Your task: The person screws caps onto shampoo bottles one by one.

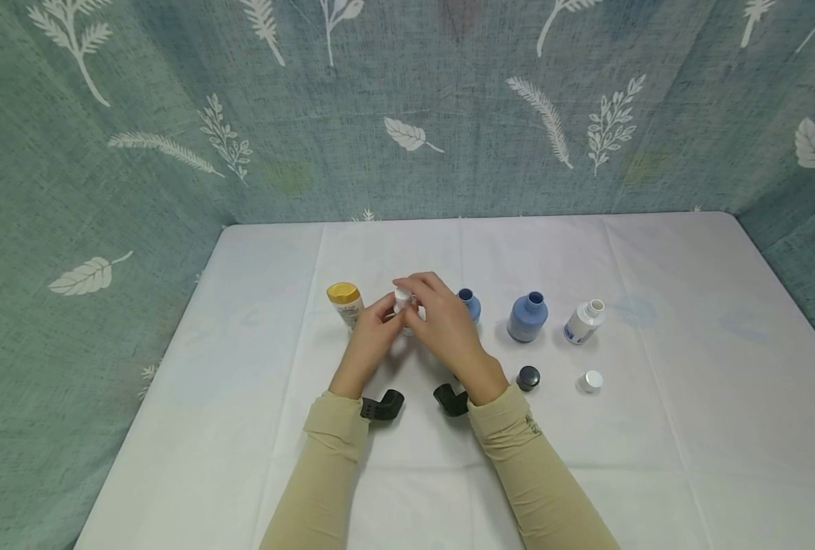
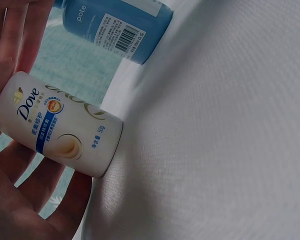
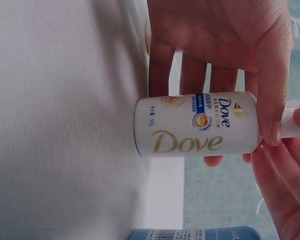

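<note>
A white Dove bottle stands upright between my hands, its base at the white tablecloth. My left hand grips it, the thumb across the neck and the fingers round the back in the right wrist view. From above, my right hand pinches the white cap at the bottle's top. The left wrist view shows the Dove label between both hands. Just right of the hands, a blue bottle without a cap is partly hidden behind the right hand.
Left of the hands stands a white bottle with a yellow cap. To the right are another uncapped blue bottle and an uncapped white bottle. A black cap and a loose white cap lie nearer the front.
</note>
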The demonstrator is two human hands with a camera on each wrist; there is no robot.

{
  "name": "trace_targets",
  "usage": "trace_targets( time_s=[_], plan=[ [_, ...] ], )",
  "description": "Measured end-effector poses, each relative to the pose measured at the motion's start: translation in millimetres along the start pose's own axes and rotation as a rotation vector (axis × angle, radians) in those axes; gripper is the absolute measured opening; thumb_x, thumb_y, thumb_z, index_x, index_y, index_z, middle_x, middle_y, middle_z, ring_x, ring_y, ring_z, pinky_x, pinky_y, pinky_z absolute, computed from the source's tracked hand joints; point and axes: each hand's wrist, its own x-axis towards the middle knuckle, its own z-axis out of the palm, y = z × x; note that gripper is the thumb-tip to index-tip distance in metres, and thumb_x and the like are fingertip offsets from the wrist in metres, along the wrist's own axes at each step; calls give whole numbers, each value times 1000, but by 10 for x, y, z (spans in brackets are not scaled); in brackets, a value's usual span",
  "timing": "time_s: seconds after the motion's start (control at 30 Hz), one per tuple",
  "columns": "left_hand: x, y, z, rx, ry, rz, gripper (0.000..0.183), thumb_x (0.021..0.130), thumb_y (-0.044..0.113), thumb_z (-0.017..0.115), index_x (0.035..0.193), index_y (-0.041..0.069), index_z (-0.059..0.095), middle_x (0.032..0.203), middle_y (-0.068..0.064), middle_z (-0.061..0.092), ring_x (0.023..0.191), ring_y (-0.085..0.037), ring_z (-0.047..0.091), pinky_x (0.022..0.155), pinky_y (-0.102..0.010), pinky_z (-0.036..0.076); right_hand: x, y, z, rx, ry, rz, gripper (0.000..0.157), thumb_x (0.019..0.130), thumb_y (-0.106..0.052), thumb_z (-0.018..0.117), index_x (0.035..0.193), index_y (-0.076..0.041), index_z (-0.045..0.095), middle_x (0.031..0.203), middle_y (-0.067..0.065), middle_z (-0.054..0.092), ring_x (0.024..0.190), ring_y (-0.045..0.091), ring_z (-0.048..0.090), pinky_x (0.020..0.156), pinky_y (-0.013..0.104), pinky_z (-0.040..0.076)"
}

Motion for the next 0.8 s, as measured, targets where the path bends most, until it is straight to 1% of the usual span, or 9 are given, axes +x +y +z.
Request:
trace_targets(
  time_s=[0.17,0.3,0.4,0.5,0.57,0.67,0.8],
  plan=[
    [-15,-25,5,33,20,19,24,89,30,55,109,18,60,117,1,56,110,-16,50,90,-36,42,10,8,1,-14,1,-40,35,81,0,54,112,-14,61,109,-1,56,90,10,53,71,23,43],
    [-20,-28,12,43,36,44,20,89,30,54,101,16,60,111,0,58,109,-17,51,89,-38,42,10,12,10,-27,0,-51,33,81,0,54,111,-14,62,110,-2,57,97,11,53,76,24,43],
    [-12,-25,19,47,43,45,17,88,29,54,88,13,57,101,-2,57,108,-16,51,89,-39,42,9,12,10,-26,5,-51,33,81,-1,54,110,-13,63,109,-2,58,95,11,53,75,23,43],
    [-10,-21,22,56,46,38,20,88,30,54,81,12,52,93,-4,54,108,-15,50,89,-39,42,9,10,7,-22,7,-47,32,81,-1,53,110,-13,63,107,-2,58,90,10,53,73,22,43],
    [-14,-20,21,53,46,36,20,88,31,55,83,12,54,94,-4,54,109,-15,50,90,-39,41,7,9,4,-21,5,-39,32,81,-2,54,110,-14,63,106,-2,58,87,9,53,71,22,43],
    [-20,-22,18,44,43,36,18,88,32,54,94,15,59,104,0,57,111,-15,49,91,-38,41,4,8,2,-14,3,-24,31,81,-3,56,110,-14,62,105,-3,57,84,8,52,69,21,43],
    [-18,-27,16,23,29,42,23,89,30,53,108,19,61,117,3,55,111,-15,50,90,-36,42,-1,5,0,-5,3,-2,30,81,-6,59,110,-14,62,104,-3,56,81,7,52,67,21,43]
  ],
)
